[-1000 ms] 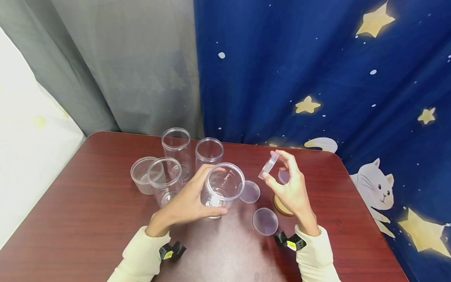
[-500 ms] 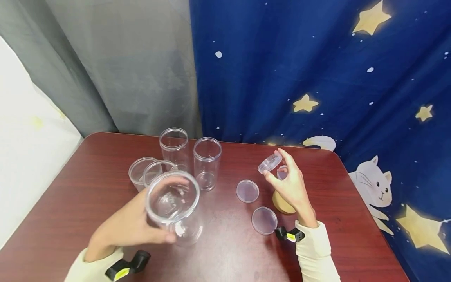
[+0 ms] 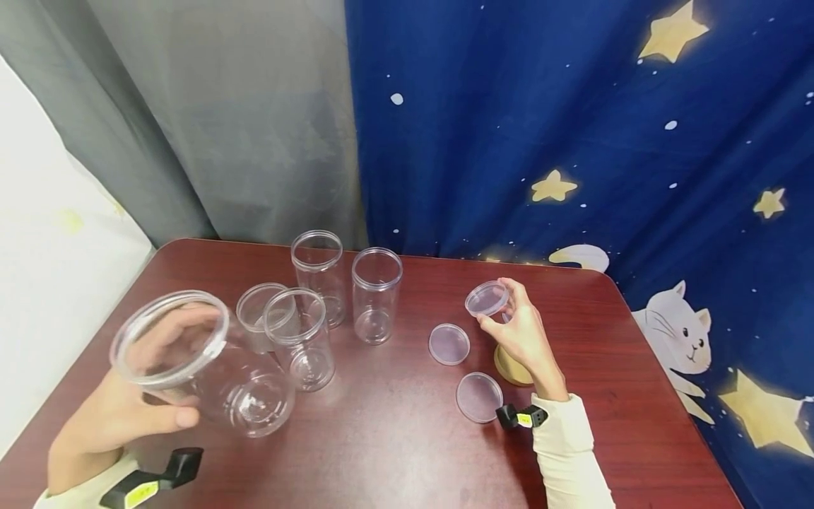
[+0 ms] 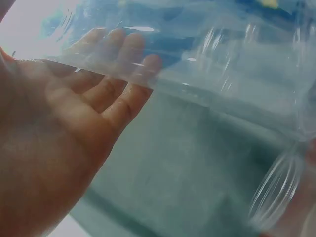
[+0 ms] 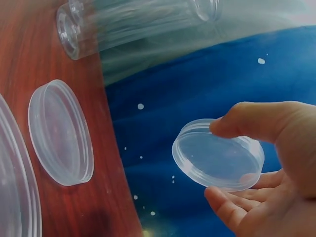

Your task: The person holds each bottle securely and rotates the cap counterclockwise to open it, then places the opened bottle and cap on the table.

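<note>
My left hand (image 3: 121, 417) grips a clear plastic jar (image 3: 251, 403) at the left, lifted and tilted, its open mouth toward me. In the left wrist view the fingers show through the jar wall (image 4: 197, 64). On the right, my right hand (image 3: 526, 343) pinches a clear round lid (image 3: 487, 300) by its edge above the table. The right wrist view shows the thumb on one side of this lid (image 5: 217, 158) and fingers on the other. Two more clear lids, a farther one (image 3: 449, 345) and a nearer one (image 3: 480, 398), lie flat beside the right hand.
Three tall open jars stand upright: one at the back (image 3: 319, 276), one to its right (image 3: 376, 300), one in front (image 3: 309, 350). A shorter tub (image 3: 254, 311) is partly hidden behind the held jar. A yellowish round object (image 3: 511, 367) sits under the right hand. Curtains border the table (image 3: 394, 452).
My left hand has carried the jar from the middle to the left and tilted it. The lid in my right hand has turned from edge-on to nearly flat.
</note>
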`<state>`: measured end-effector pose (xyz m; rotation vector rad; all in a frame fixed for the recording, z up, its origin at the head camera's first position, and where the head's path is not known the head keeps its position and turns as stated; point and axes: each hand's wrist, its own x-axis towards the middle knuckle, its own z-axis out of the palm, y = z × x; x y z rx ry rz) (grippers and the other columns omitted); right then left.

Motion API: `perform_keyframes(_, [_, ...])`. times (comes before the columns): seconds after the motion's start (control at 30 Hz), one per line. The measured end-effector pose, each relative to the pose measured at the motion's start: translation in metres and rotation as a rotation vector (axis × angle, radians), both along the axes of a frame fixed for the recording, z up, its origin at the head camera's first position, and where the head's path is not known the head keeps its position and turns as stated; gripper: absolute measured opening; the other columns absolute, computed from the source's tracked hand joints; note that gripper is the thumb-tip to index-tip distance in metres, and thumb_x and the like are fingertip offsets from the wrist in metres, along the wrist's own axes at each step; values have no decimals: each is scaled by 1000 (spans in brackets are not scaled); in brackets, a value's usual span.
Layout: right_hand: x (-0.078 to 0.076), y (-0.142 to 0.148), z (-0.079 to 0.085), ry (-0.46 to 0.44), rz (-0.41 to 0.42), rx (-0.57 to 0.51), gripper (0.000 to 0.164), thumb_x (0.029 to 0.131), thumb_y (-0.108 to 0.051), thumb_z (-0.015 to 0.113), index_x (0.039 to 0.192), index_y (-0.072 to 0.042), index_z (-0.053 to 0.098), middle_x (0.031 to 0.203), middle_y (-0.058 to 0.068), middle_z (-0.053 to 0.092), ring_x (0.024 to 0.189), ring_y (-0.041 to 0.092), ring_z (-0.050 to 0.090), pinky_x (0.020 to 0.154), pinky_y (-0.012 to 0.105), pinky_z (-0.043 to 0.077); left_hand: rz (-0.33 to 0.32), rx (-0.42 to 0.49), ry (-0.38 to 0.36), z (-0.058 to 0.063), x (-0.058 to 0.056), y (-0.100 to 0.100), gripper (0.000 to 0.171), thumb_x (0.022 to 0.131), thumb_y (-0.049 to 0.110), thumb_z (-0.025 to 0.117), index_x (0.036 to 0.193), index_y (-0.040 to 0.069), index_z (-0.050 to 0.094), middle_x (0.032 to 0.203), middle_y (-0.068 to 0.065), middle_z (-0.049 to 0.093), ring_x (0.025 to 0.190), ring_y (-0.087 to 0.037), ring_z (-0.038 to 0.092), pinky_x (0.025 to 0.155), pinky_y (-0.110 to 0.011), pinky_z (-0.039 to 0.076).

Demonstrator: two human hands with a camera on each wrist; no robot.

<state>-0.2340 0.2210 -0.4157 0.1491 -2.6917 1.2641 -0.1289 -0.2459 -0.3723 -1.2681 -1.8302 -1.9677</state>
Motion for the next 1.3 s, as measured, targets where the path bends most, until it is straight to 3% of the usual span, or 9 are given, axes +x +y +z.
perform_keyframes(0.03, [-1, 1, -2, -1, 7, -7, 74, 78, -4, 79, 140, 2, 39, 138, 26, 54, 117, 43, 60, 101, 51, 48, 11, 13, -7, -2, 0, -6, 88, 64, -14, 78, 139, -21, 32, 138, -17, 51, 120, -17, 52, 77, -20, 47])
perform_keyframes(0.07, [-2, 1, -4, -8, 15, -19, 73, 78, -3, 79, 140, 3, 39, 139, 27, 54, 121, 43, 58, 102, 51, 47, 45, 15, -9, -4, 0, -12, 89, 63, -14, 79, 139, -21, 33, 138, -16, 51, 121, -17, 50, 84, -20, 45])
perform_keyframes(0.2, [-7, 5, -10, -76, 43, -75, 73, 81, 2, 77, 140, 6, 34, 144, 29, 47, 135, 40, 46, 109, 49, 40, 222, -69, -164, -13, 3, -32, 92, 61, -24, 73, 144, -12, 35, 143, -7, 49, 123, -10, 49, 75, -19, 50])
perform_keyframes(0.3, [-9, 6, -14, -147, 46, -108, 74, 82, 4, 75, 142, 6, 31, 144, 31, 45, 136, 41, 44, 111, 48, 37, 285, -109, -242, -21, 1, -41, 93, 60, -32, 67, 145, -8, 36, 142, -2, 50, 126, -5, 50, 70, -18, 54])
perform_keyframes(0.43, [-10, 7, -18, -206, 43, -88, 76, 83, 4, 74, 143, 8, 28, 142, 35, 45, 129, 46, 49, 107, 50, 41, 373, -150, -244, -32, -4, -44, 92, 61, -33, 68, 144, -6, 39, 138, 0, 55, 126, -4, 52, 73, -17, 55])
perform_keyframes(0.57, [-11, 9, -23, -232, 26, -22, 77, 83, 3, 73, 145, 9, 29, 143, 37, 43, 124, 48, 53, 104, 52, 44, 554, -335, -255, -41, -5, -44, 89, 65, -26, 75, 144, -2, 41, 132, 5, 57, 108, 1, 61, 68, -18, 55])
perform_keyframes(0.67, [-12, 9, -26, -234, 14, 8, 77, 82, 3, 73, 145, 9, 30, 139, 37, 46, 119, 46, 58, 100, 50, 48, 631, -422, -244, -46, -8, -43, 87, 67, -19, 79, 143, 1, 43, 128, 8, 58, 95, -1, 66, 69, -17, 55])
perform_keyframes(1.13, [-25, 5, -42, -249, -17, 110, 76, 82, -4, 75, 144, 11, 34, 127, 32, 55, 97, 34, 63, 86, 40, 51, 593, -436, -249, -63, -21, -29, 81, 69, -14, 81, 140, 1, 44, 129, 11, 57, 110, 4, 58, 72, -17, 55])
perform_keyframes(1.3, [-28, 4, -45, -254, -24, 168, 76, 80, -6, 76, 143, 11, 35, 125, 31, 58, 105, 38, 62, 95, 46, 46, 556, -425, -259, -66, -24, -22, 82, 70, -12, 82, 141, 2, 43, 129, 10, 59, 115, 4, 57, 75, -17, 54])
